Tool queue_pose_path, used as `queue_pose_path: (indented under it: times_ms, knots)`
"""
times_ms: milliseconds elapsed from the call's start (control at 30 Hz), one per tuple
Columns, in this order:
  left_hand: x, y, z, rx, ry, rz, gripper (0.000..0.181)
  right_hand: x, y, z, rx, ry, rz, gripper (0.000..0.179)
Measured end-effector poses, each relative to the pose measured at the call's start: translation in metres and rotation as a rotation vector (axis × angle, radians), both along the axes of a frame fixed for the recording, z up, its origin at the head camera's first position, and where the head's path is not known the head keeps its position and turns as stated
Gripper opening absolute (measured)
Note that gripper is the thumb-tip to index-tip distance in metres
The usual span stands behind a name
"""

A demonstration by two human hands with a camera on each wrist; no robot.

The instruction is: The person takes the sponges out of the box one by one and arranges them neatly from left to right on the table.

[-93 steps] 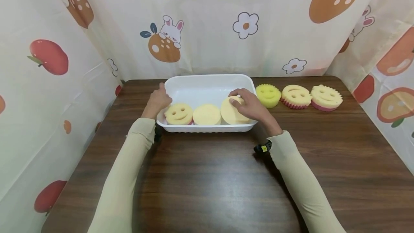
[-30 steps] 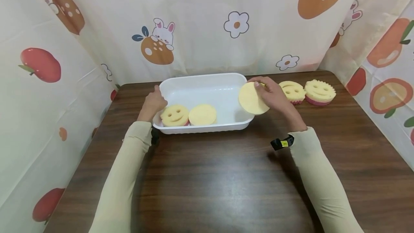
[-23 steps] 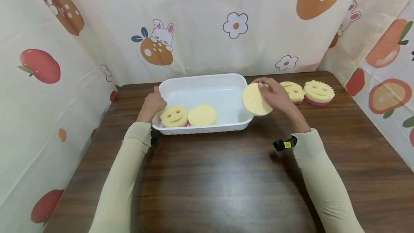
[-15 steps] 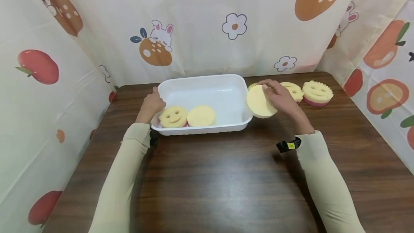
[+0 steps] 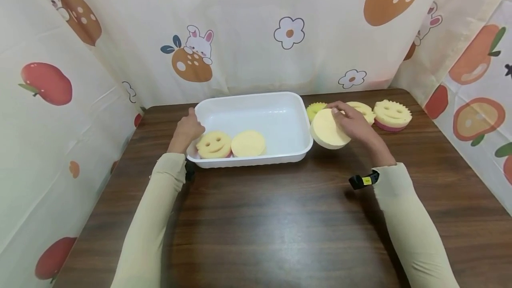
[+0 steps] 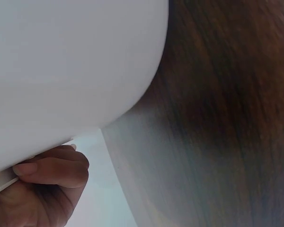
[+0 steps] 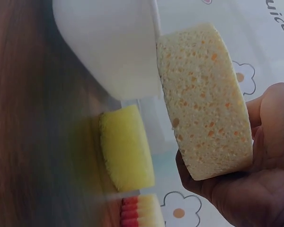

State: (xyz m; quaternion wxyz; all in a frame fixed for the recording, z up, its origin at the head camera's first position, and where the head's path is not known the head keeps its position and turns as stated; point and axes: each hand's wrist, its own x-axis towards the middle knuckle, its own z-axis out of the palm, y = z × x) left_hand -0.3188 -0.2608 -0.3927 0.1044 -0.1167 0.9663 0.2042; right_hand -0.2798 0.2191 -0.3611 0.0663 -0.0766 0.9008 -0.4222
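Observation:
A round pale yellow sponge (image 5: 329, 129) is held in my right hand (image 5: 352, 121), fingers and thumb around its edge, just off the right end of a white tray (image 5: 248, 160). The right wrist view shows the sponge's speckled, porous side (image 7: 206, 104) raised above the table. My left hand (image 5: 188, 129) grips the tray's left rim; in the left wrist view its fingers (image 6: 57, 171) curl around the rim. Inside the tray, along the front, lie a smiley sponge (image 5: 214, 145) with a pink base and a plain round sponge (image 5: 249, 144).
Right of the tray, a row stands on the dark wooden table (image 5: 256, 217): a bright yellow sponge (image 5: 315, 109), partly hidden, a face sponge (image 5: 362, 111) and a smiley sponge with pink base (image 5: 393, 114). A printed curtain (image 5: 248, 26) surrounds the table's back and sides.
My right hand has lifted the round sponge from the tray's right side and carried it rightward past the rim, lowering slightly. The left hand stays on the tray. The view has shifted slightly.

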Motion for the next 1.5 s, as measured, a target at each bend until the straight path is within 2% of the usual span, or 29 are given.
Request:
queue_pose_path:
  times_ms: [133, 500, 833, 1300, 1500]
  knots:
    - [0.002, -0.001, -0.001, 0.006, 0.003, -0.002, 0.082, 0.000, 0.004, -0.005, 0.016, -0.027, 0.004, 0.049]
    - [0.003, -0.002, -0.002, 0.029, 0.007, 0.008, 0.081, -0.007, 0.006, -0.025, 0.059, -0.044, 0.087, 0.045]
    - [0.002, -0.002, -0.001, 0.012, 0.008, 0.007, 0.082, -0.005, 0.001, -0.034, 0.034, -0.092, 0.089, 0.045]
    - [0.002, -0.002, -0.001, -0.003, 0.024, -0.013, 0.082, -0.007, 0.000, -0.044, 0.081, 0.011, 0.139, 0.040]
    - [0.002, -0.001, -0.002, 0.003, 0.023, -0.008, 0.081, -0.008, 0.002, -0.044, 0.117, 0.027, 0.139, 0.041]
